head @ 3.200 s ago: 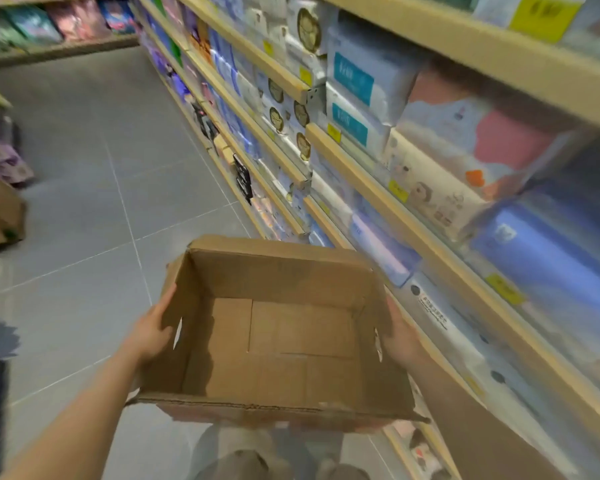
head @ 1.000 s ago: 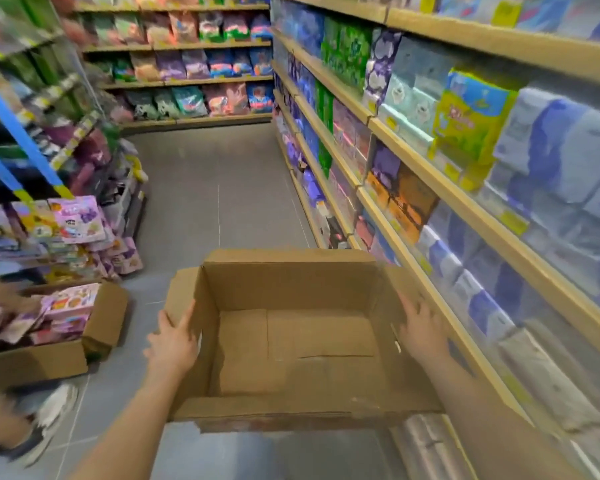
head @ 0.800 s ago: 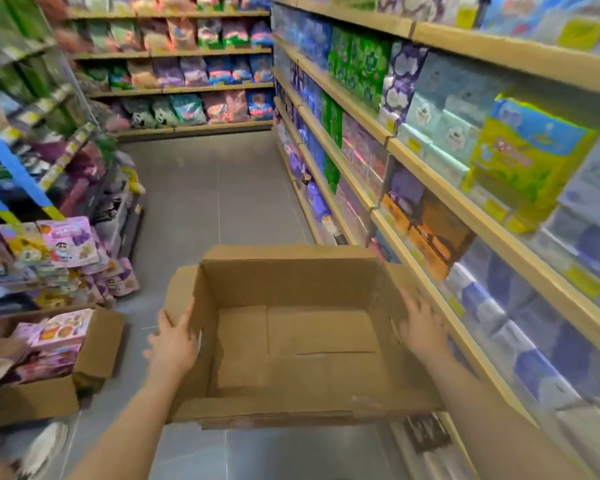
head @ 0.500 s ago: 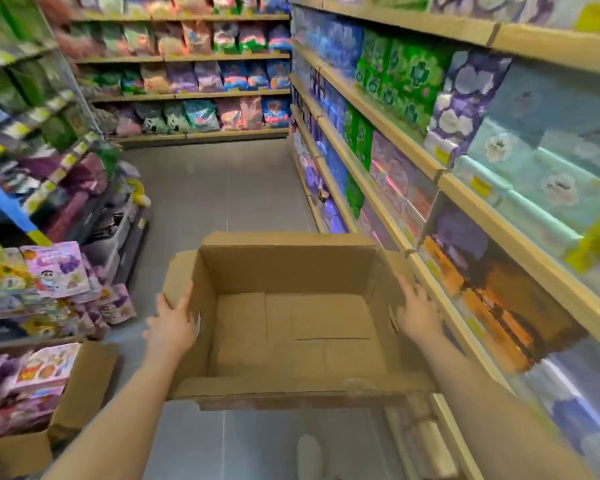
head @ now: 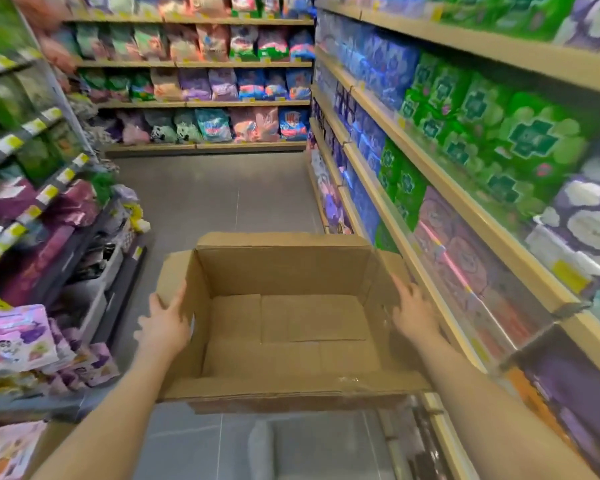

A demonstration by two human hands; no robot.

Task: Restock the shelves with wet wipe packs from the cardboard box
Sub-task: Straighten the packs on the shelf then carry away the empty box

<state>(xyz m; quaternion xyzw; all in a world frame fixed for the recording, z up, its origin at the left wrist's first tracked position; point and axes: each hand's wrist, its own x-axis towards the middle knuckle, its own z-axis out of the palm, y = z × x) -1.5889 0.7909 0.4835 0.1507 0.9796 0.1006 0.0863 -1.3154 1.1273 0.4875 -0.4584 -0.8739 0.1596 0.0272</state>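
A person carries an open cardboard box (head: 284, 317) down a shop aisle, holding it out in front at about waist height above the grey tiled floor (head: 219, 199). The box's flaps stand up and its inside shows bare brown cardboard, with no packs in it.

The left hand (head: 165, 323) presses flat against the outside of the box's left wall, its fingers (head: 177, 299) straight and spread wide, pointing up and forward along the flap. The right hand (head: 413, 311) lies against the right wall in the same way, fingers (head: 400, 284) stretched out and slightly apart, not curled round the edge. The box is held between the two palms. Both forearms are bare.

Just beside the box on the right runs a long set of wooden shelves (head: 430, 168), filled with green packs (head: 520, 140), blue packs (head: 378, 67) and purple packs (head: 589, 216); yellow price tags sit along the shelf edges. The print on the packs is too blurred to read, so I cannot tell which are wet wipes.

At the far end of the aisle stands another shelf unit (head: 205, 105) with rows of pink, blue and green bags. On the left are darker racks (head: 32, 161) with green and maroon goods, and lower down pink cartoon-printed packs (head: 14, 337) piled near the floor.
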